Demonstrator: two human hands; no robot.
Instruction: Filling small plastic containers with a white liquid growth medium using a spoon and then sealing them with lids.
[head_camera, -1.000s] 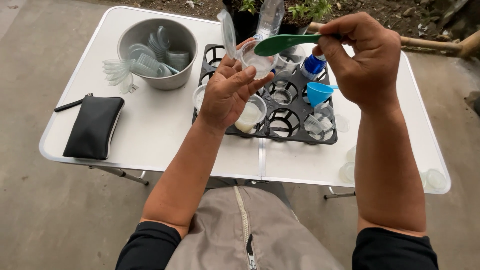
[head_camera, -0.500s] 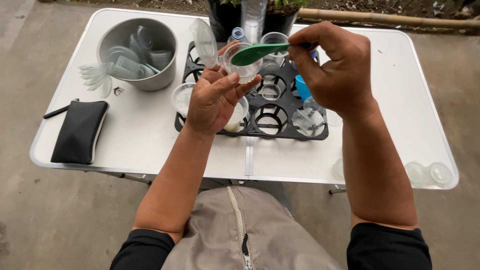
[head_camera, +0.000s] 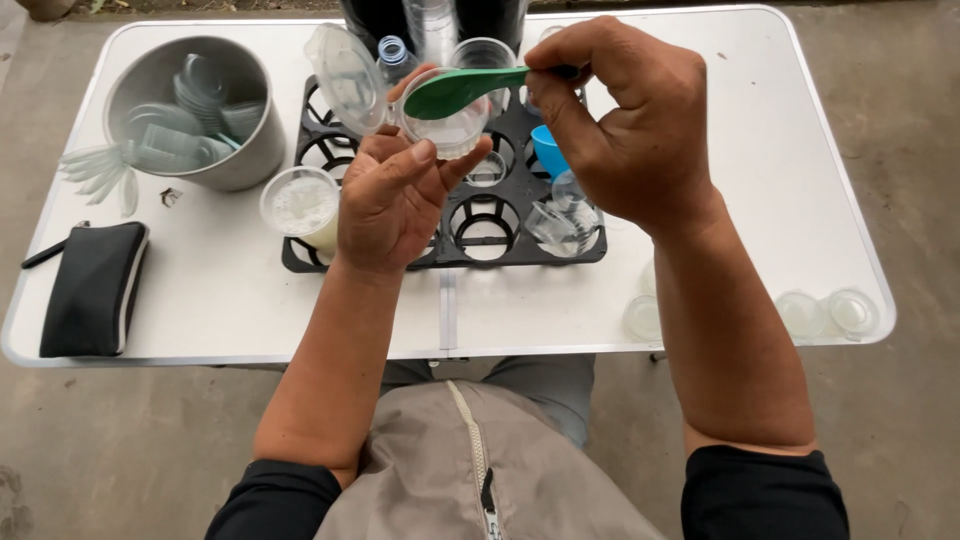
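Head view, looking down on a white folding table (head_camera: 760, 150).

Left hand (head_camera: 395, 200) raised above the middle of the table, palm up, fingers curled around a small clear cup (head_camera: 448, 122) with a hinged lid (head_camera: 345, 75) flipped open toward the far left. Something pale inside the cup; hard to tell what.

Right hand (head_camera: 625, 125) closed in a pinch on the handle of a green spoon (head_camera: 460, 90), bowl of the spoon resting over the mouth of the clear cup, touching or just above its rim.

Beneath both hands, a black tray (head_camera: 480, 255) with round holes, set mid-table toward the far edge. In its near-left hole, a lidded cup with white contents (head_camera: 300, 205). In its right half, a blue funnel (head_camera: 548, 150) and a tipped clear cup (head_camera: 565, 215). At its far edge, a small bottle with a blue cap (head_camera: 393, 52) and a stack of clear cups (head_camera: 432, 22).

Toward the far-left corner, a grey metal bowl (head_camera: 250, 150) full of clear lids and cups, with clear plastic spoons (head_camera: 95, 170) lying just beside it on the left.

At the near-left edge, a black zip pouch (head_camera: 90, 290).

Along the near-right edge, several small clear cups (head_camera: 825, 312) standing in a row, well apart from the tray.

Below the table edge, grey clothing and black sleeves.
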